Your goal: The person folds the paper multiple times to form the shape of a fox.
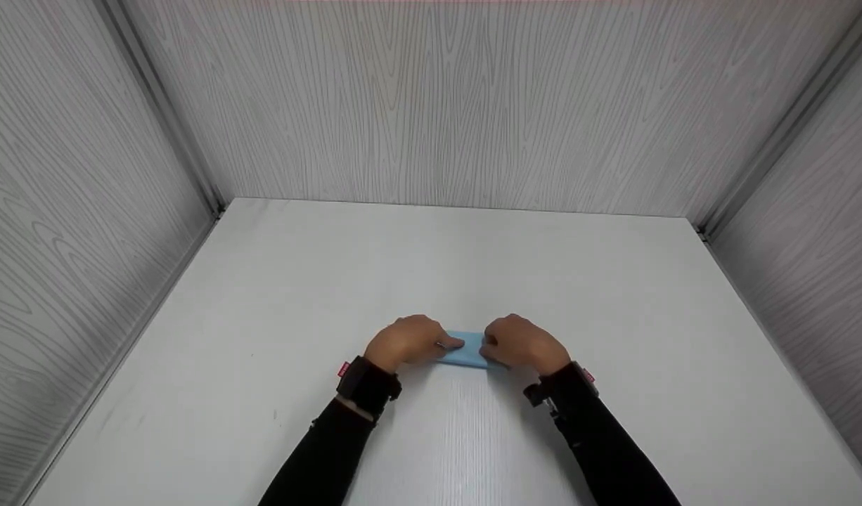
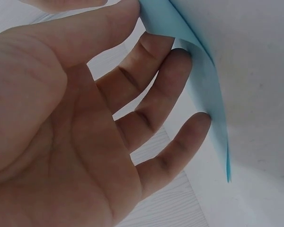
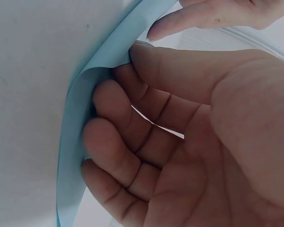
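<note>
- Head view: we see a smooth white rectangular desk [image 1: 332, 260], its far edge against a pale grey wood-grained back panel [image 1: 438, 105], with a matching left side panel [image 1: 44, 211] and right side panel [image 1: 818, 246] along its side edges.
- Here a light blue, thin, folded sheet [image 1: 471, 351] lies about midway between the desk's left and right edges, well apart from the far edge and both far corners. Our left hand [image 1: 406, 341] is at its left end and our right hand [image 1: 524, 343] at its right end, with a short stretch of blue bare between them.
- Each forearm wears a black sleeve, and a black wristband with a small red tag sits at each wrist.
- Left wrist view: we find the left grip clamped on the sheet, thumb on the edge of its curled flap, fingers tucked beneath; the little finger's tip touches the blue surface lower down, near the narrow folded end.
- Right wrist view: our right grip is also clamped on the sheet, thumb at the flap's edge, the other fingers curled in against the blue layer. Part of the left hand shows at the top, just beside it.
</note>
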`<state>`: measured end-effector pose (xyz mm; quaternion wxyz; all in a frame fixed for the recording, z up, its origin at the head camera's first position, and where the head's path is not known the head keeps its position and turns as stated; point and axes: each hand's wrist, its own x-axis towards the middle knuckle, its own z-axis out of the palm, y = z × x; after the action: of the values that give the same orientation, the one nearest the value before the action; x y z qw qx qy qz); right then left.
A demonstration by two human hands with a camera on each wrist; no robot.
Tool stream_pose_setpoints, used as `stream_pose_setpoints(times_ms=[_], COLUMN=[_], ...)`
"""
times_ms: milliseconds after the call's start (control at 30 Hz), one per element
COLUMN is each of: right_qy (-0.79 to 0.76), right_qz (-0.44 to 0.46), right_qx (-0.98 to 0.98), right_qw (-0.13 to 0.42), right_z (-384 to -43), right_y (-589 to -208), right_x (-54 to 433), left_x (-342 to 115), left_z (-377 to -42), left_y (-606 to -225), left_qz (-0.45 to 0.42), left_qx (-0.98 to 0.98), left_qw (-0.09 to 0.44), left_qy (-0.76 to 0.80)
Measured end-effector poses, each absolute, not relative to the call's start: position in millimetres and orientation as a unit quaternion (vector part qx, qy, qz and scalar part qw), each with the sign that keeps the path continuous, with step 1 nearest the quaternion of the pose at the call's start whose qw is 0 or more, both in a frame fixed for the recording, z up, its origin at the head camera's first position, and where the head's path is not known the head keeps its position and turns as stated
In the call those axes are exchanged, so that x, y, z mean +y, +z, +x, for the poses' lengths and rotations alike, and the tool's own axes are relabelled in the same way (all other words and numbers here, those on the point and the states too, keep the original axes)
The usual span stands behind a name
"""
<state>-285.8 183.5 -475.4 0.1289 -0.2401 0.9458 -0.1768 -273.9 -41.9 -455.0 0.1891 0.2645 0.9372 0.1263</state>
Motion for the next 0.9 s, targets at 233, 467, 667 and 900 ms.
stream_pose_setpoints(times_ms=[233, 467, 667, 900], right_qy=[-0.173, -0.168, -0.164, -0.165], right_qz=[-0.236, -0.229, -0.227, -0.226], right_qx=[0.946, 0.948, 0.949, 0.950], right_qw=[0.136, 0.141, 0.141, 0.139], right_z=[-285.8, -287.7, -288.0, -288.6], right_y=[-474.4, -476.6, -476.1, -476.3], right_x=[182.4, 182.3, 182.1, 182.2], left_x=[-41.6, -41.9, -41.5, -41.0], left_z=[-274.7, -273.7, -273.7, -273.9], left_y=[-456.0, -455.2, -455.6, -456.3], left_qz=[0.280, 0.284, 0.276, 0.273], left_qx=[0.936, 0.935, 0.937, 0.938], left_qw=[0.182, 0.177, 0.177, 0.176], left_qy=[0.111, 0.119, 0.122, 0.125])
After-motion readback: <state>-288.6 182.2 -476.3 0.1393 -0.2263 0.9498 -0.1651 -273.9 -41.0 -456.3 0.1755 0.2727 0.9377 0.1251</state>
